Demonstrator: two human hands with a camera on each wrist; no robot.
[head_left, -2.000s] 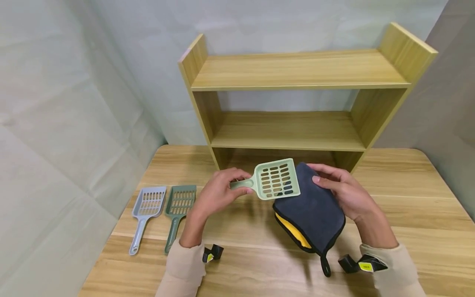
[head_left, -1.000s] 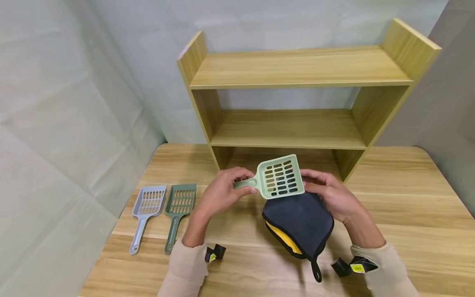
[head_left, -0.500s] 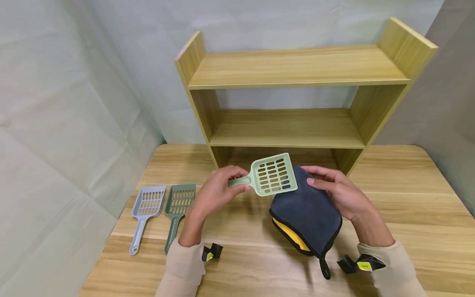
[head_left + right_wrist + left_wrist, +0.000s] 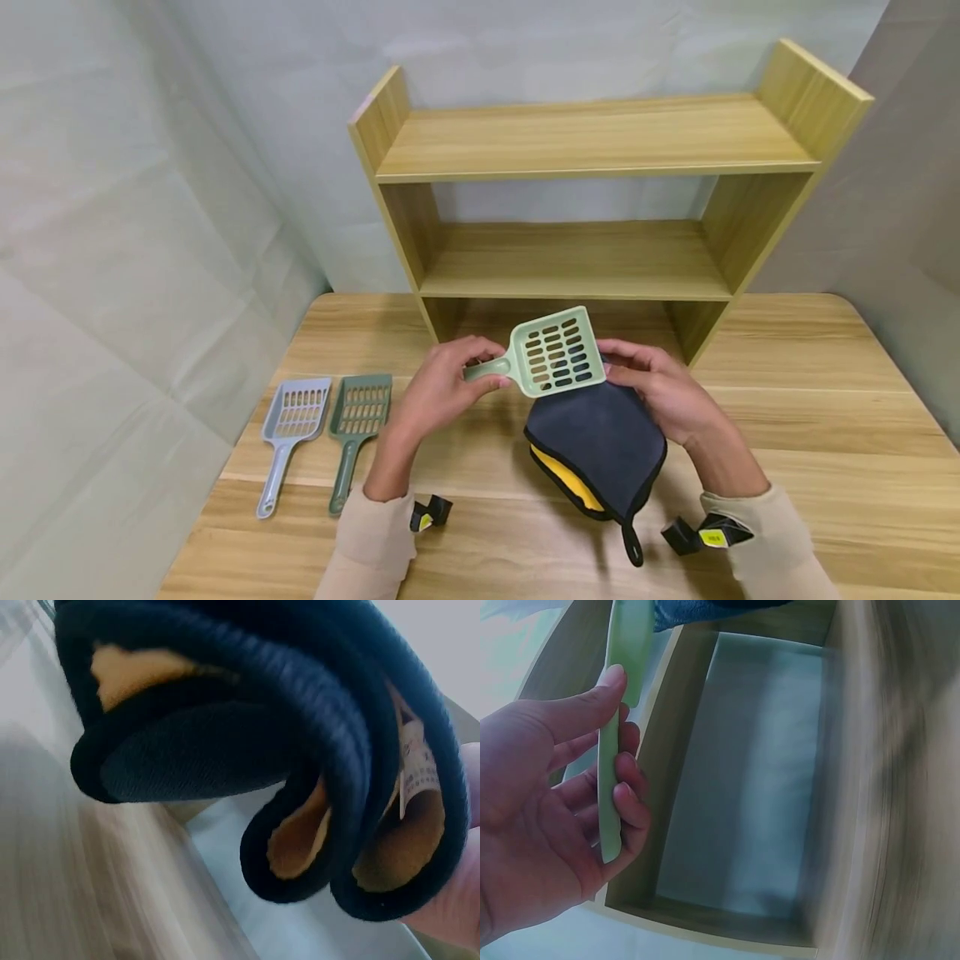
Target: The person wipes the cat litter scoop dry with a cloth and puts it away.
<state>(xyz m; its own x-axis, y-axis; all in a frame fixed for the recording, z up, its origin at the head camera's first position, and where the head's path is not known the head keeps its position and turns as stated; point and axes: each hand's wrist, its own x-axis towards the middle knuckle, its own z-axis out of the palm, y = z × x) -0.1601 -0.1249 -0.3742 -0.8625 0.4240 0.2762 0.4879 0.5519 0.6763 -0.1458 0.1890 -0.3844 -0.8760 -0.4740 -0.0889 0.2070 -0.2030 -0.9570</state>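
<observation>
My left hand [image 4: 444, 387] grips a pale green litter scoop [image 4: 516, 365] by its handle, the slotted head pointing right. In the left wrist view, thumb and fingers wrap the scoop handle [image 4: 609, 787]. My right hand [image 4: 671, 398] pinches the upper corner of a folded cleaning cloth [image 4: 600, 446], dark grey outside and yellow inside, with black edging and a hanging loop. The cloth's top lies behind the scoop's head; whether they touch I cannot tell. The right wrist view shows the cloth [image 4: 337, 712] close up, in folded layers with a white label inside.
On the wooden table [image 4: 495, 550], a blue-grey litter scoop [image 4: 276, 477] and a dark green one [image 4: 346, 473] lie side by side at left. A wooden shelf unit [image 4: 600, 137] stands at the back. Pale fabric walls [image 4: 135, 250] surround the table.
My right hand and the cloth have gone left, behind the scoop's head, as they also were one second ago; half a second ago they were further right. The scoop has barely shifted.
</observation>
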